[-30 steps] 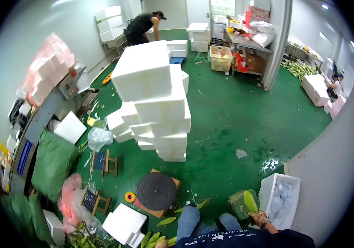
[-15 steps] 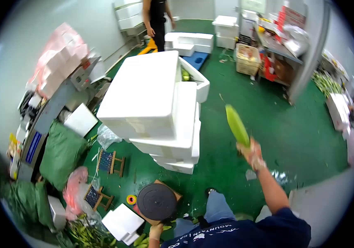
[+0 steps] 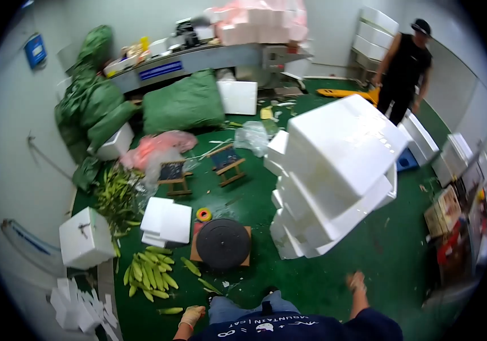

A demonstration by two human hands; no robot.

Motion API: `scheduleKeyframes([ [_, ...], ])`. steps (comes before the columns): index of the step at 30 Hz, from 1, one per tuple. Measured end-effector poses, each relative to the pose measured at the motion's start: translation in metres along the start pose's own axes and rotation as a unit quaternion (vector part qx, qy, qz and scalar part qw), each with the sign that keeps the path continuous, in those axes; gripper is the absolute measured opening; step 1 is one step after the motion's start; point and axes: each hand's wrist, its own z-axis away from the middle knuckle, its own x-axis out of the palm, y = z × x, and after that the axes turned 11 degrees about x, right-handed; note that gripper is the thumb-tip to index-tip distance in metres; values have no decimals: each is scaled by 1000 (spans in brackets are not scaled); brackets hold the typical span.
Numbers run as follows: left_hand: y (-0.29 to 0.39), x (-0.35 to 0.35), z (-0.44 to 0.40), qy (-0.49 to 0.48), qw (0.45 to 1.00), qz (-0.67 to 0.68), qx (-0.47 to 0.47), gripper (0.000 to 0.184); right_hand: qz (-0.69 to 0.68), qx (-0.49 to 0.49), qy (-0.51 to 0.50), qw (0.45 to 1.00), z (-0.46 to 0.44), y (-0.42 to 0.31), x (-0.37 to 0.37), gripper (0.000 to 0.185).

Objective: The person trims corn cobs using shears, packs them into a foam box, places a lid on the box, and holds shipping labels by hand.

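Note:
My left hand [image 3: 193, 315], in a pale glove, hangs low by my left leg with its fingers curled in and nothing visible in them. Nearest to it is a single ear of corn [image 3: 170, 311] on the green floor. Beyond that lies a heap of green corn ears [image 3: 151, 273]. My right hand [image 3: 356, 281] is out to the right above the floor, somewhat blurred, fingers apart, with no corn in it. In front of it rises a leaning stack of white foam boxes [image 3: 340, 153].
A round black-topped stool [image 3: 219, 243] stands before me beside white foam lids [image 3: 166, 221] and a tape roll [image 3: 203, 215]. Two small folding stools [image 3: 227, 162], husks [image 3: 115, 196] and green sacks [image 3: 184, 102] lie beyond. Another person [image 3: 405, 68] stands behind the stack.
My view has swung left. The ear of corn that my right hand held up is gone from it, and that arm is lower. My left hand has come away from beside the black-topped stool.

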Motion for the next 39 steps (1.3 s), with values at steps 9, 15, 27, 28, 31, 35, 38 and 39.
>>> scheduleKeyframes([
  [9, -99, -89, 20, -5, 994, 43, 96, 15, 21, 12, -293, 956, 182, -92, 130, 39],
  [15, -141, -209, 23, 28, 828, -499, 255, 12, -53, -97, -137, 984, 213, -252, 69, 49],
  [27, -147, -198, -35, 149, 922, -264, 239, 16, 78, -166, -266, 946, 349, -428, 34, 19],
  [28, -122, -189, -30, 147, 884, -345, 278, 16, 51, -118, -285, 950, 343, -429, 41, 18],
  [31, -91, -194, -56, 73, 900, -270, 335, 16, 46, -62, -315, 946, 335, -451, 60, 25],
  [35, -60, -290, -83, 223, 926, 301, 39, 27, 123, -98, -350, 923, 341, -524, 67, 35],
  [38, -53, -363, -88, 223, 914, 326, -94, 31, 142, -221, -306, 915, 328, -584, 98, 28],
  [39, -49, -373, -72, 251, 907, 330, -71, 30, 81, -188, -342, 917, 331, -601, 105, 26],
])
